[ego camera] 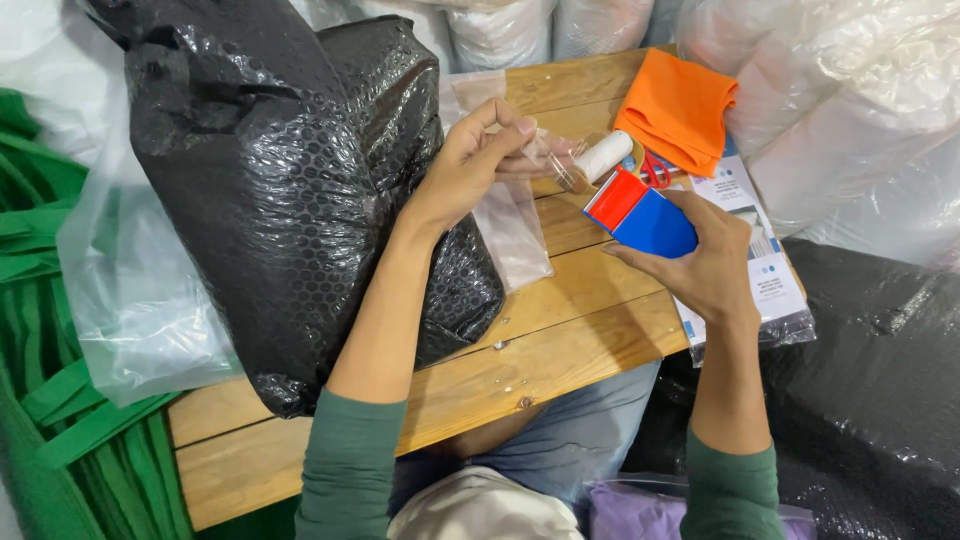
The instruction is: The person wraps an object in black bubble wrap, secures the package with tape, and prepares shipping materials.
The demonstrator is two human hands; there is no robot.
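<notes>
My right hand (705, 262) grips a blue tape dispenser (645, 215) with a red front end, held above the wooden table (560, 340). A strip of clear tape (555, 165) runs from it to my left hand (478, 158), whose thumb and fingers pinch the tape's free end. Under my left hand lies a clear plastic bag (515, 230) on the table. My left forearm rests against a big black bubble-wrapped bundle (290, 180).
An orange cloth (678, 105), red-handled scissors (655, 170) and a white roll (603, 155) lie at the table's far right. A printed sheet in a clear sleeve (765, 270) hangs over the right edge. Green fabric (40, 350) lies left, white bags behind, black wrap (880, 380) right.
</notes>
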